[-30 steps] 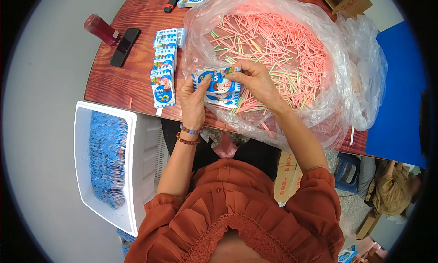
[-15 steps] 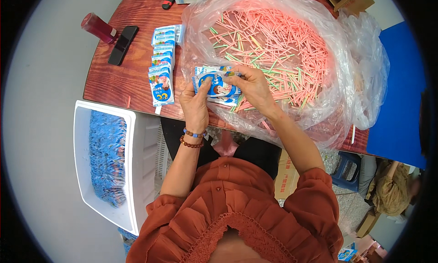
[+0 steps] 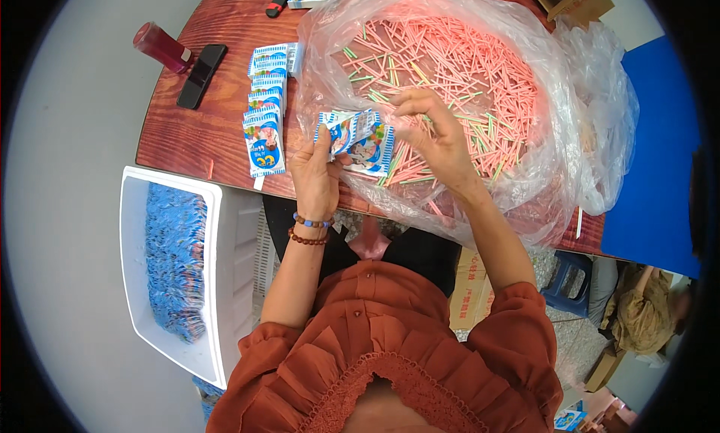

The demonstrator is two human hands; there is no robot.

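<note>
My left hand [image 3: 315,174] pinches a fan of blue-and-white packets [image 3: 358,139] over the counter [image 3: 191,140] edge; my right hand [image 3: 435,136], fingers curled just beside their right end, touches them above the pink straws [image 3: 465,65] lying further right in the bag [image 3: 570,133]

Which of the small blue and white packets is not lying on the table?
The packets held in the left hand, over the bag of sticks. The other packets lie in a row on the table.

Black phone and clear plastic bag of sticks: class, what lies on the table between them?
In the head view, a row of blue-and-white packets lies between the black phone and the plastic bag.
</note>
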